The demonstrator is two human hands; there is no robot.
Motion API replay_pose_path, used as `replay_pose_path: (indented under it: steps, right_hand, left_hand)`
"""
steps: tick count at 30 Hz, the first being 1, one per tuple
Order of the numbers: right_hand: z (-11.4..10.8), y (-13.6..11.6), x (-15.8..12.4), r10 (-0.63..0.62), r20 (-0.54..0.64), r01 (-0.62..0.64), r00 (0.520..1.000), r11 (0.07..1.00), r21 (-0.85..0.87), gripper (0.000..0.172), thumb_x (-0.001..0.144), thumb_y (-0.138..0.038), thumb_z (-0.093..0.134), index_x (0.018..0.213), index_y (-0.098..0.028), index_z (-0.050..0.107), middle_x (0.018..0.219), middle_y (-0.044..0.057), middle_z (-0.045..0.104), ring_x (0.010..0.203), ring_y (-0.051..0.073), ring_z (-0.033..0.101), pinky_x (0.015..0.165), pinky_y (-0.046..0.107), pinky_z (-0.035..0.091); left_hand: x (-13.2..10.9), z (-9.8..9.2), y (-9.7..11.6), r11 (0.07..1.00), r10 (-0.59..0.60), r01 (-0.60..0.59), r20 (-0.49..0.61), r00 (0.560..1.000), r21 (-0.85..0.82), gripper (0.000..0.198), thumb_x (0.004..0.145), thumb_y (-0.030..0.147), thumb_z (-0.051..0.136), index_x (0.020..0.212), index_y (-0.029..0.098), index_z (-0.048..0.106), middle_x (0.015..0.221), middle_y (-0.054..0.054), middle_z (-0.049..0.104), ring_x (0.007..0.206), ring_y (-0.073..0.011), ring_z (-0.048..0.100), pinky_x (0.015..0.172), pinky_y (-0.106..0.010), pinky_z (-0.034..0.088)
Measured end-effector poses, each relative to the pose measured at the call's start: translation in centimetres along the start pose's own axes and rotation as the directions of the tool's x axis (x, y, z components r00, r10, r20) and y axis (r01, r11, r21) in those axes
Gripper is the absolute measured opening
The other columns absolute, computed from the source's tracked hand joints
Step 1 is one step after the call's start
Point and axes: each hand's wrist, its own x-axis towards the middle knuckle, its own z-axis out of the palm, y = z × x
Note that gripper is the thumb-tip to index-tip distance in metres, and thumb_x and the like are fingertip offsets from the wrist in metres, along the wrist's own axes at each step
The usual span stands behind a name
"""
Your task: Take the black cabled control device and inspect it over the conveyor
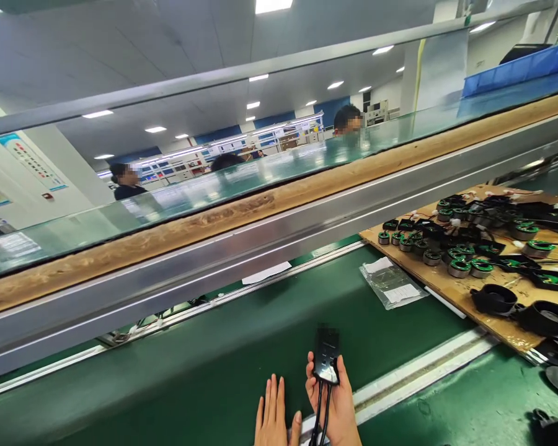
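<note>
In my right hand is a small black rectangular electronic box with a glossy face. My fingers and thumb close around its sides, and two black cables run down from its lower end across my palm. The far end of the box looks blurred. Just left of it, my left hand lies palm down with its fingers stretched out over the green belt, holding nothing. The lower parts of both hands run out of the frame.
A wooden board at the right carries several small round motors, circuit boards and black housings. A clear plastic bag lies beside it. A wood-edged glass shelf crosses above the belt, with a blue bin on it. People are visible beyond.
</note>
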Motion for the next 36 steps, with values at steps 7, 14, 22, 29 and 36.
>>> replay_pose_path:
  steps: [7, 14, 22, 29, 36]
  right_hand:
    - [-0.2, -0.1, 0.2, -0.011, -0.018, 0.011, 1.000, 1.000, -0.024, 0.047, 0.083, -0.041, 0.065, 0.115, -0.007, 0.057, 0.102, 0.012, 0.070, 0.081, 0.018, 0.067, 0.062, 0.027, 0.055]
    - [-0.4, -0.1, 0.3, -0.019, -0.018, 0.018, 1.000, 1.000, -0.024, 0.050, 0.083, -0.040, 0.065, 0.118, -0.006, 0.054, 0.103, 0.013, 0.069, 0.082, 0.019, 0.067, 0.061, 0.027, 0.054]
    - [-0.3, 0.0, 0.2, -0.003, -0.039, 0.003, 0.999, 1.000, -0.004, 0.049, 0.086, -0.042, 0.061, 0.118, -0.006, 0.054, 0.101, 0.013, 0.069, 0.081, 0.018, 0.066, 0.062, 0.027, 0.055]
    - [-0.6, 0.1, 0.3, 0.077, 0.006, -0.075, 0.997, 0.986, -0.146, 0.039, 0.080, -0.039, 0.070, 0.099, -0.005, 0.063, 0.090, 0.010, 0.070, 0.074, 0.015, 0.065, 0.059, 0.023, 0.053]
    - [-0.6, 1.9, 1.1, 0.068, 0.011, -0.059, 0.998, 0.928, -0.368, 0.051, 0.066, -0.051, 0.079, 0.083, -0.006, 0.065, 0.072, 0.006, 0.070, 0.056, 0.010, 0.061, 0.044, 0.016, 0.044]
  left_hand:
    - [-0.1, -0.1, 0.1, 0.999, -0.011, 0.011, 0.005, 1.000, -0.041, 0.057, 0.093, 0.027, 0.036, 0.148, 0.017, 0.027, 0.149, -0.010, 0.038, 0.138, -0.0252, 0.035, 0.108, -0.045, 0.038]
    - [-0.2, -0.5, 0.4, 0.997, -0.017, 0.017, 0.009, 1.000, -0.071, 0.058, 0.092, 0.027, 0.038, 0.148, 0.018, 0.025, 0.150, -0.010, 0.036, 0.138, -0.0260, 0.035, 0.109, -0.045, 0.038]
    - [-0.2, -0.5, 0.6, 0.998, -0.041, 0.042, 0.036, 0.999, -0.044, 0.060, 0.090, 0.027, 0.040, 0.148, 0.018, 0.026, 0.150, -0.009, 0.037, 0.139, -0.0264, 0.034, 0.109, -0.046, 0.038]
    - [-0.1, -0.7, 0.7, 0.999, -0.043, 0.043, -0.002, 0.999, 0.001, 0.053, 0.092, 0.031, 0.037, 0.141, 0.013, 0.042, 0.150, -0.012, 0.037, 0.139, -0.0285, 0.033, 0.111, -0.051, 0.033]
    - [0.1, -0.8, -0.1, 0.994, -0.050, 0.049, -0.011, 0.999, -0.094, 0.059, 0.090, 0.029, 0.035, 0.146, 0.013, 0.032, 0.141, -0.017, 0.048, 0.137, -0.0294, 0.036, 0.110, -0.052, 0.032]
